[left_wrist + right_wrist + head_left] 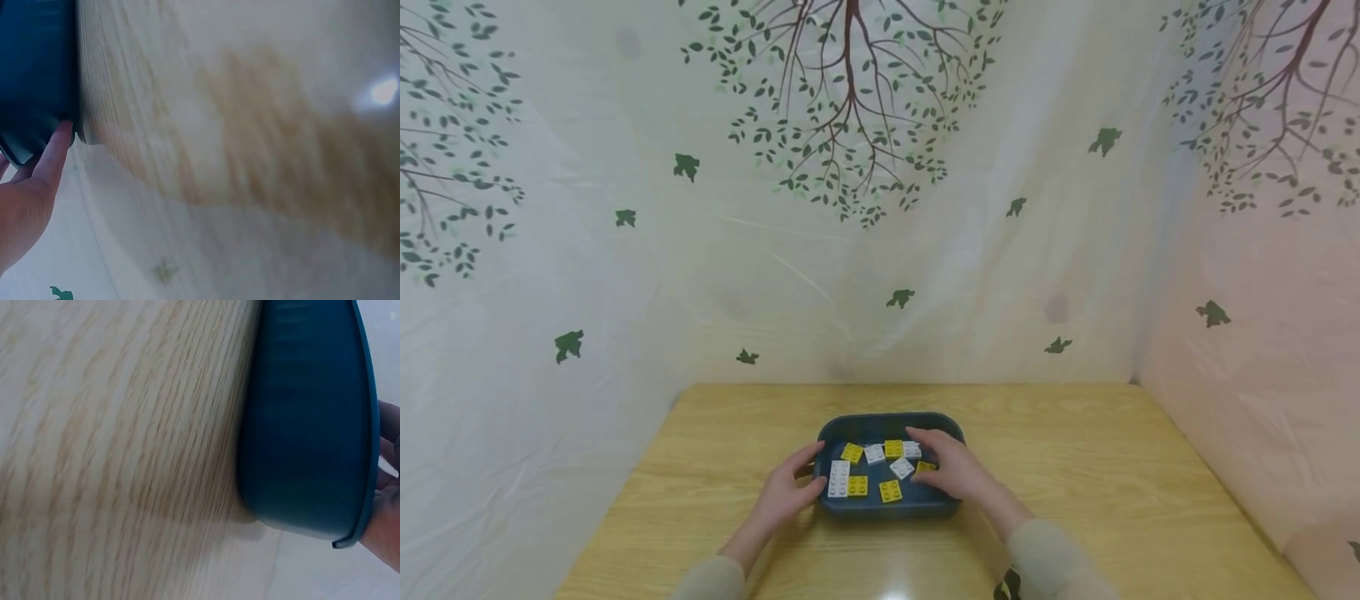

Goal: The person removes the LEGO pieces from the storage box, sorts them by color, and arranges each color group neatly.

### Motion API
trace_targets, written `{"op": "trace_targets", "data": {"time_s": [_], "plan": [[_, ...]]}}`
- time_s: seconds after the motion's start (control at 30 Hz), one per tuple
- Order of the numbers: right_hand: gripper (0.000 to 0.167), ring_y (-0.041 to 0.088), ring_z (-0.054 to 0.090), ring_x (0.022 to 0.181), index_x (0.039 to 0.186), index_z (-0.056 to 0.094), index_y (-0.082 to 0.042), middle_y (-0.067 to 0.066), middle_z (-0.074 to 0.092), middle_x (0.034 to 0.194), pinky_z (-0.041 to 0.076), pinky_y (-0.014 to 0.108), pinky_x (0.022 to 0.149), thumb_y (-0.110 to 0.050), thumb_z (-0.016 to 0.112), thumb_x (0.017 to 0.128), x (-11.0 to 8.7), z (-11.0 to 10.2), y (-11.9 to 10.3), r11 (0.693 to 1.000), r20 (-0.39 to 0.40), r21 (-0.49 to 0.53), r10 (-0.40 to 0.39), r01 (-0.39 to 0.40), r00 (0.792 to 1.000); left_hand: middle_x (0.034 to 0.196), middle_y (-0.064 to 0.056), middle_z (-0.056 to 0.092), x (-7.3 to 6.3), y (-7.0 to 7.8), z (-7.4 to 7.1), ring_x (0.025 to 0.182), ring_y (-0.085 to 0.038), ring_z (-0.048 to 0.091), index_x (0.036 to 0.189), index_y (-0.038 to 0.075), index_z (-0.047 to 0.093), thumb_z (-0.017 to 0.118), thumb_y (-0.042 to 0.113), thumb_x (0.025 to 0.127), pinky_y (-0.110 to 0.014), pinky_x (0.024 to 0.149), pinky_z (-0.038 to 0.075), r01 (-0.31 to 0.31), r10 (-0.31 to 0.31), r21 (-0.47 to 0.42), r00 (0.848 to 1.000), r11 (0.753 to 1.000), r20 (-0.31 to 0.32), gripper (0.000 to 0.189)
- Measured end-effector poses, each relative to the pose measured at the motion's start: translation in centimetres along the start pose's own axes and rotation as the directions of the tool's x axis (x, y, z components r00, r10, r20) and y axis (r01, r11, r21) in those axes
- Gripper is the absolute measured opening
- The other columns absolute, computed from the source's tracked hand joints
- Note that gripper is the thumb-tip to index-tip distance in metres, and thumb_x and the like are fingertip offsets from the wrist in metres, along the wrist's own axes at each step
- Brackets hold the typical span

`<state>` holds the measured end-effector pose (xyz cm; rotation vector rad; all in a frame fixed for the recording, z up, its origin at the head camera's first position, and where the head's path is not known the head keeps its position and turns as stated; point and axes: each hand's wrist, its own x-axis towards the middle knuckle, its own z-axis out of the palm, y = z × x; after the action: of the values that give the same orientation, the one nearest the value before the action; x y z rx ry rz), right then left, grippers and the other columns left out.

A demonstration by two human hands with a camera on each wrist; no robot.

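A dark blue tray (891, 508) on the table holds several yellow and white studded toy bricks. At its left end is my left hand (784, 493), with fingertips and thumb against the tray's side. In the left wrist view, the extended thumb (53, 156) touches the tray's outer wall (37, 69). My right hand (957, 468) reaches over the right rim, its index finger and thumb spread apart inside. Near that thumb is a yellow brick (926, 467), partly covered by the hand. A white brick (912, 450) sits close to the right fingers. In the right wrist view, the tray wall (306, 425) hides most of the fingers.
Other bricks in the tray include a long white brick (838, 479), a yellow brick (891, 491) near the front and a white brick (902, 468) in the middle. The wooden table (1075, 467) meets a leaf-patterned curtain (850, 292) behind and at both sides.
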<state>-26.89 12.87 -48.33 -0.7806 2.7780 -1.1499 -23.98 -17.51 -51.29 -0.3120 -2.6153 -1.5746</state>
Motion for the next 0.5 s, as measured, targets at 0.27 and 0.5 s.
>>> {"op": "trace_targets", "data": {"time_s": [0.27,0.5], "plan": [[0.059,0.027,0.059,0.114,0.139,0.057,-0.009,0.008,0.061,0.134,0.049,0.047,0.097,-0.005,0.077,0.083,0.9,0.6,0.1,0.997,0.154,0.061,-0.051,0.042,0.987,0.142,-0.023,0.051,-0.1,0.0,0.1,0.118,-0.041,0.057,0.142,0.006,0.053,0.068,0.007,0.09,-0.053,0.098,0.047,0.011,-0.011,0.009,1.0,1.0,-0.002,0.054],[0.051,0.023,0.062,0.109,0.133,0.063,-0.012,0.003,0.065,0.126,0.054,0.033,0.09,-0.002,0.075,0.085,1.3,0.8,-0.2,0.987,0.287,0.16,-0.034,-0.013,0.957,0.143,-0.022,0.051,-0.2,0.1,0.1,0.12,-0.041,0.056,0.142,0.006,0.053,0.067,0.006,0.091,-0.053,0.098,0.047,0.019,-0.019,0.009,1.0,1.0,0.0,0.054]]}}
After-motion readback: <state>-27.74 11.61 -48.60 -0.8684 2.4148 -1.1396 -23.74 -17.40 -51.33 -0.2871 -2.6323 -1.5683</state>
